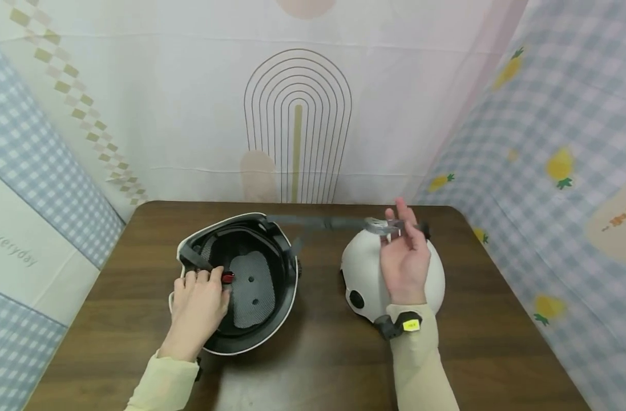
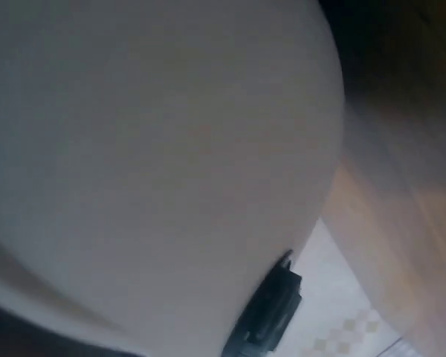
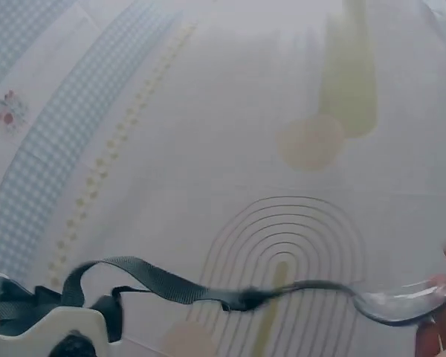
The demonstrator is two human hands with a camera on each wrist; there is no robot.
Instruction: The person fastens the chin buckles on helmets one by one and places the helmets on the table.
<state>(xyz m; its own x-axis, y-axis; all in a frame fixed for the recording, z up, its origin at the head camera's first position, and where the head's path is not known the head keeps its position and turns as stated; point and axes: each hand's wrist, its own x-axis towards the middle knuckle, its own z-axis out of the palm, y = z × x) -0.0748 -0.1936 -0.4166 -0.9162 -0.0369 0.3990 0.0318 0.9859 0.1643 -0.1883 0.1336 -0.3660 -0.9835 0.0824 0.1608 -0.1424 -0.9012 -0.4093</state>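
A white helmet [image 1: 253, 291] lies upside down at the left, its black padded inside facing up. My left hand [image 1: 197, 305] grips its near left rim, fingers bent over into the inside, beside a red buckle [image 1: 227, 277]. From this helmet's far side a grey strap [image 1: 323, 221] stretches right to goggles with a clear lens [image 1: 378, 226]. My right hand [image 1: 405, 262], palm up, holds the goggles; some fingers are partly hidden behind them. In the right wrist view, the lens [image 3: 401, 303] meets my fingers at the right edge. A pale rounded surface [image 2: 163, 149] fills most of the left wrist view.
A second white helmet [image 1: 361, 268] sits dome up on the brown wooden table [image 1: 313, 377], beneath and behind my right hand. A patterned cloth [image 1: 200, 114] hangs behind the table, with checked cloth at both sides.
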